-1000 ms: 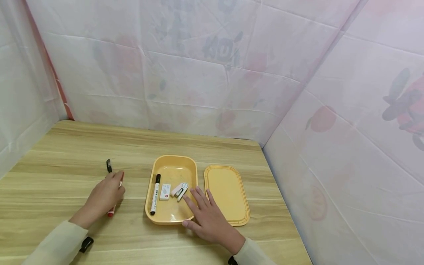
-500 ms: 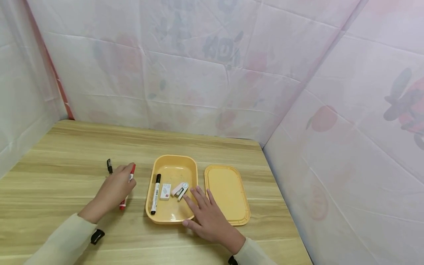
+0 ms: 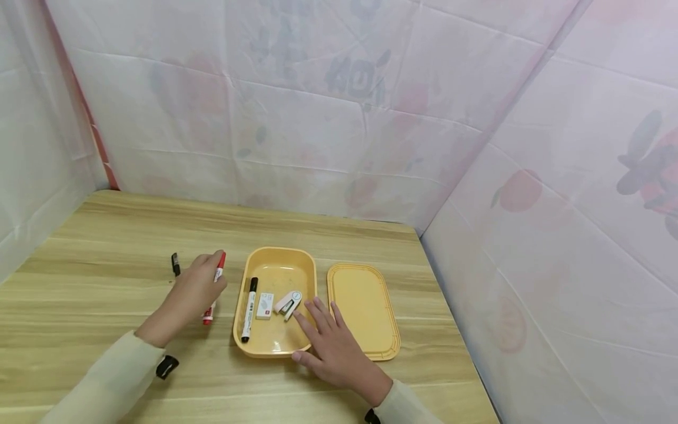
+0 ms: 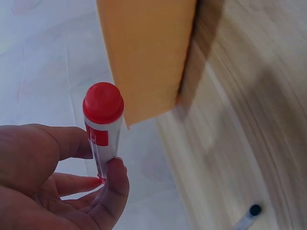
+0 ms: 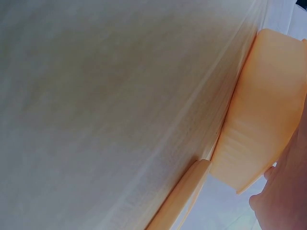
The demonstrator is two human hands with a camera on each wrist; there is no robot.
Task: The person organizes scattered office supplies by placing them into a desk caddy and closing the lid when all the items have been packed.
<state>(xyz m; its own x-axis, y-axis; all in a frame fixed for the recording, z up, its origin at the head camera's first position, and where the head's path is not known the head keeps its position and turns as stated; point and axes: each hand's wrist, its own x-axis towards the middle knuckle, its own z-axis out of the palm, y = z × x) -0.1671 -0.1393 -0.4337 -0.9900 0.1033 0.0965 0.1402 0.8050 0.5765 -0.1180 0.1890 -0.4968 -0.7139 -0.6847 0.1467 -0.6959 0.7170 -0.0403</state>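
My left hand [image 3: 192, 288] pinches a red-capped marker [image 4: 104, 129] between thumb and fingers, just left of a yellow box [image 3: 278, 254]. My right hand [image 3: 336, 353] lies with spread, straight fingers over the box's near right rim. Inside the box are a black-and-white marker [image 3: 249, 309] along the left wall, a small white block [image 3: 265, 306] like an eraser, and a pale pink mini stapler [image 3: 288, 304]. Behind the left hand, a second black-capped marker [image 3: 176, 264] is on the table, partly hidden by that hand.
A flat yellow lid [image 3: 365, 306] lies right of the box, partly behind the right hand. The wood-grain table [image 3: 127, 235] is bordered by pale printed curtains [image 3: 296, 118] at the back and sides. In the right wrist view, the lid edge [image 5: 184, 196] nearly meets the box.
My left hand has carried the red marker to the right and slightly away, closer to the box. The right hand and the box contents stay where they were.
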